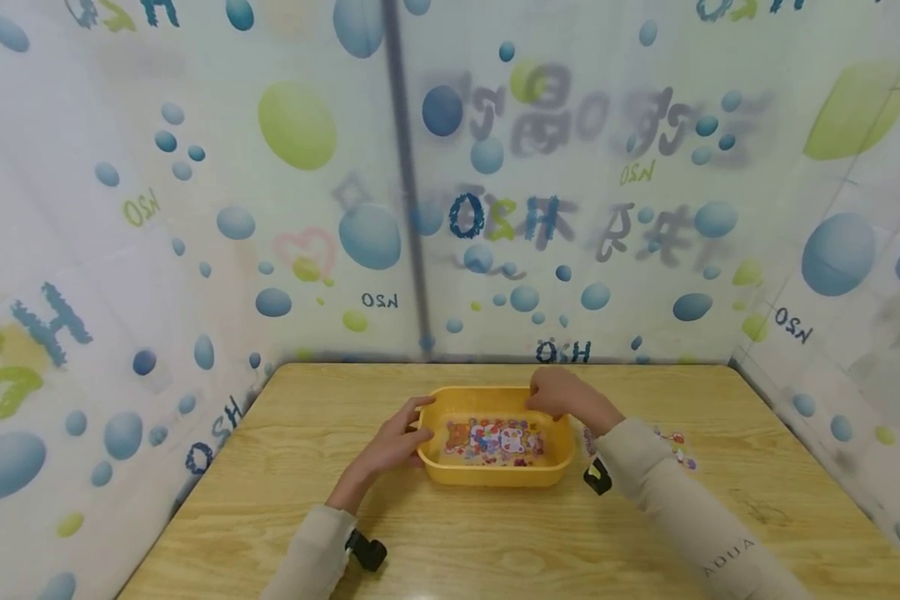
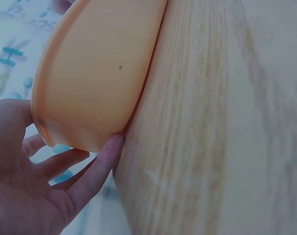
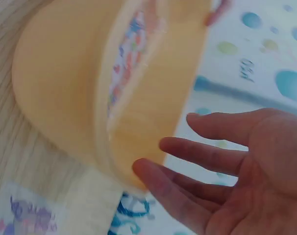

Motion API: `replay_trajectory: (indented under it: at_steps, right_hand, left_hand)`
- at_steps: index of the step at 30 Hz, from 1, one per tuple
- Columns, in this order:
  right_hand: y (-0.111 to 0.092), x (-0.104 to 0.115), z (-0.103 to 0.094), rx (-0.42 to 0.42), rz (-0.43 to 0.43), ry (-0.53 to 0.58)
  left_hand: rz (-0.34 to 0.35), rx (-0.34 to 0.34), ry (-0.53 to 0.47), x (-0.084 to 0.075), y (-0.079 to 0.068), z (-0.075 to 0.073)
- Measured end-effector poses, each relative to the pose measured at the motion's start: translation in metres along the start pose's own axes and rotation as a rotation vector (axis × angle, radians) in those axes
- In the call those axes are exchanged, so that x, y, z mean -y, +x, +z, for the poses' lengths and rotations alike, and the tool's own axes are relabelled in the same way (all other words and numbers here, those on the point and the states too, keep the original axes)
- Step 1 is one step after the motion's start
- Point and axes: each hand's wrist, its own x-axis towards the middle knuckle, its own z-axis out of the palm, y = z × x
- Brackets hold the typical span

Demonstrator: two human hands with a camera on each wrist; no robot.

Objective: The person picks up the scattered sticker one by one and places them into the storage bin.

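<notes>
From my end, the right hand's [image 1: 567, 395] fingertips are partly lost behind its own back in the head view; the right wrist view shows them spread and loosely bent at the basin's far right corner, though I can't tell whether they touch. The left hand [image 1: 394, 442] grips the basin's left end, thumb at the rim, other fingers along the outer wall. I count one yellow basin [image 1: 495, 477], upright at the middle of the wooden table [image 1: 510, 537]. Inside lie colourful cartoon pictures [image 1: 489, 442], too small for me to count. To the right, the right forearm partly covers more printed pieces [image 1: 678, 450]; whether they join, I can't say. I see two pale sleeves [image 1: 311, 546], two black wrist fittings [image 1: 366, 551] and, beyond the far edge, a dotted curtain [image 1: 270, 192].
</notes>
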Motion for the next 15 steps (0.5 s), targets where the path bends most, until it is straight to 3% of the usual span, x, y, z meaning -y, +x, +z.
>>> replay_trajectory:
  at_steps: [5,10,15]
  right_hand:
    - [-0.019,-0.029,-0.017,-0.074,-0.064,0.103]
    - [-0.04,-0.069,-0.021,-0.141,-0.082,0.228]
    - [-0.067,-0.102,-0.016,-0.216,-0.071,0.227]
  left_hand:
    - [0.007,0.003,0.01,-0.001,0.001,0.0]
    - [0.003,0.003,-0.004,-0.001,0.002,0.0]
    - [0.0,0.002,-0.011,0.001,0.001,0.0]
